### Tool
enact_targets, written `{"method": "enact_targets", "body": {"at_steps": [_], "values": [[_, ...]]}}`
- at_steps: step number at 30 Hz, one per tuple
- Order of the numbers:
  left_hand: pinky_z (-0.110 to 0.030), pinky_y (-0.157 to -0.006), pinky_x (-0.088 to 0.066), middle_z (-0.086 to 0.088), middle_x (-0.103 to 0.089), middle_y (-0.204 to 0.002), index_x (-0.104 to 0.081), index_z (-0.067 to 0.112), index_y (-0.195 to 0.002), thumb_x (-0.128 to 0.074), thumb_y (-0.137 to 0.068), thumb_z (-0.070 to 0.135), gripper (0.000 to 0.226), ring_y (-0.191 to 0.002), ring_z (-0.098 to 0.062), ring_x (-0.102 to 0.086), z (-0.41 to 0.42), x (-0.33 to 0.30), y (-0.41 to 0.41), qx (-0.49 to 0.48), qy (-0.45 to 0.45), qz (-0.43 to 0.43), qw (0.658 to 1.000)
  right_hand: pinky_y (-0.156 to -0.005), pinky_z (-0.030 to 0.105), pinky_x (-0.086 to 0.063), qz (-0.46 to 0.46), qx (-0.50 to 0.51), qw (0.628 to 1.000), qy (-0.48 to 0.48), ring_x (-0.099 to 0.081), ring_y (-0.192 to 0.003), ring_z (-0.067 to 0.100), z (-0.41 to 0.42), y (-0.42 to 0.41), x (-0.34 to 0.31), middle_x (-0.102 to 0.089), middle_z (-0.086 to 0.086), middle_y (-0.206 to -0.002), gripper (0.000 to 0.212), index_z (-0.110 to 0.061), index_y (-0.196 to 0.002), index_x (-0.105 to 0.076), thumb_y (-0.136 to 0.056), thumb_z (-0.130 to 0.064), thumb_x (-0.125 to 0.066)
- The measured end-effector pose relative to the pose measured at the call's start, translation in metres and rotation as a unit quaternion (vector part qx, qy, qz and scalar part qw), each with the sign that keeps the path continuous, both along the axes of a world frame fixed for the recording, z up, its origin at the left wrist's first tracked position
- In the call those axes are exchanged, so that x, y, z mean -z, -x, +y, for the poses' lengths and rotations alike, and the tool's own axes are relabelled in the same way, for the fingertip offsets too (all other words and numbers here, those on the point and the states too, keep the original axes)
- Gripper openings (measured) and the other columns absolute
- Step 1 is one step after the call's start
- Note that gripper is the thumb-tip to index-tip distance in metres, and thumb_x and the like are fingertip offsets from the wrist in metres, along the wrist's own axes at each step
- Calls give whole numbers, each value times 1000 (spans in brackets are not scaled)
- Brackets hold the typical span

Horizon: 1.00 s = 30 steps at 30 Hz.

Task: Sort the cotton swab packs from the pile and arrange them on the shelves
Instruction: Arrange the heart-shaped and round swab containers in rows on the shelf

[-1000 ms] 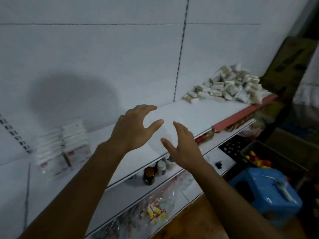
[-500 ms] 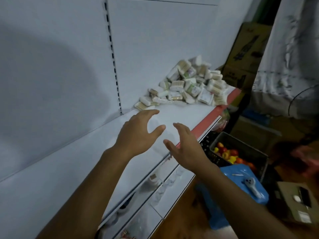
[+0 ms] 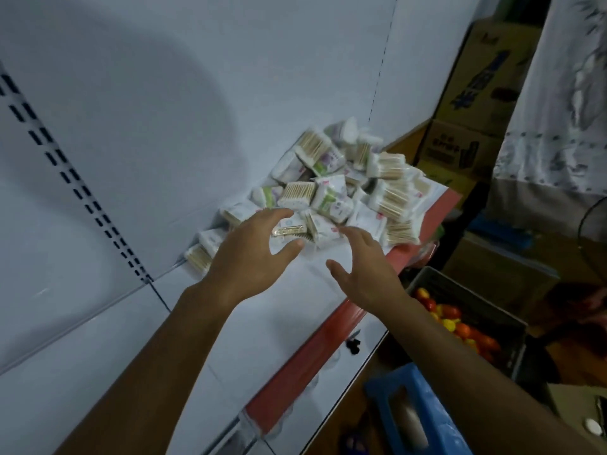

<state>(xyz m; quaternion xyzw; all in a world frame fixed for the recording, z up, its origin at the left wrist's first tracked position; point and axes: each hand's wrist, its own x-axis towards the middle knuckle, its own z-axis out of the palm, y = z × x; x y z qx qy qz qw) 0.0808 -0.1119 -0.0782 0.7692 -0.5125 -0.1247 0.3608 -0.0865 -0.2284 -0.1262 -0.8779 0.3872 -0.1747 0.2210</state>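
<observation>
At the right end of the white shelf, seen from the head camera: my left hand and right hand, fingers spread and holding nothing, now reach the near edge of the pile of cotton swab packs, which a second ago lay well ahead of them. I judge a fresh pick is about to begin. The pile sits heaped against the back panel at the shelf's red-edged end. Below right, a dark crate holds red and yellow items, possibly fruit or small toys; the blur leaves that unclear. A blue stool stands beside it.
</observation>
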Motion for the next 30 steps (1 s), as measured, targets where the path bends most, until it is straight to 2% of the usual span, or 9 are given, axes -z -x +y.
{"method": "enact_targets", "body": {"at_steps": [3, 7, 12, 17, 21, 23, 27, 30], "values": [[-41, -103, -46, 5, -55, -139, -52, 29, -137, -65, -90, 44, 51, -125, -16, -52, -43, 2, 13, -18, -9, -19, 1000, -110, 35, -32, -15, 3, 999, 38, -32, -139, 25, -52, 9, 0, -38, 8, -151, 61, -12, -144, -40, -92, -29, -66], [-35, -102, -44, 8, -53, -141, -51, 31, -138, -66, -90, 43, 52, -126, -13, -51, -99, 0, 33, -15, -20, -33, 999, -109, 44, -36, -41, 59, 991, 112, -35, -135, 33, -114, 26, -3, -41, 14, -147, 61, -8, -137, -47, -84, -22, -74], [-27, -96, -41, 9, -54, -138, -52, 28, -138, -66, -91, 40, 50, -122, -10, -53, -145, 10, 40, -2, -17, -35, 999, -106, 43, -37, 24, 79, 992, 95, -36, -133, 34, -162, 39, 7, -36, 14, -149, 75, -13, -141, -40, -80, -37, -76], [-34, -102, -44, 5, -55, -139, -53, 26, -137, -67, -90, 38, 50, -123, -12, -53, -176, 21, 39, 24, -17, -22, 999, -80, 45, -52, 25, 58, 992, 105, -52, -115, 41, -174, 39, 16, -38, 19, -143, 72, -8, -133, -45, -73, -22, -81], [-32, -100, -44, 7, -56, -138, -53, 26, -137, -68, -90, 35, 50, -119, -8, -53, -191, 24, 39, 46, 7, -10, 999, -66, 34, -48, -17, 64, 991, 118, -56, -108, 36, -173, 42, 14, -42, 15, -137, 66, -12, -131, -47, -76, -29, -78], [-35, -101, -46, 9, -56, -137, -52, 26, -138, -67, -90, 39, 53, -118, -7, -53, -195, 25, 40, 51, 20, -2, 998, -67, 30, -44, -45, 63, 988, 134, -58, -103, 35, -172, 45, 11, -50, 14, -129, 65, -13, -130, -48, -75, -31, -77], [-37, -101, -47, 14, -50, -139, -38, 30, -146, -70, -87, 39, 68, -123, -6, -50, -201, 21, 43, 73, 33, 29, 996, -79, 36, -51, -76, 18, 989, 128, -57, -109, 30, -171, 45, -3, -52, 10, -129, 70, -13, -138, -45, -79, -36, -73], [-41, -107, -44, 15, -30, -154, -23, 40, -151, -75, -82, 31, 86, -139, -6, -35, -199, 17, 39, 136, 41, 10, 990, -89, 29, -46, -115, -21, 991, 67, -52, -119, 18, -167, 39, -20, -50, 2, -136, 72, -18, -143, -42, -82, -38, -75]]}}
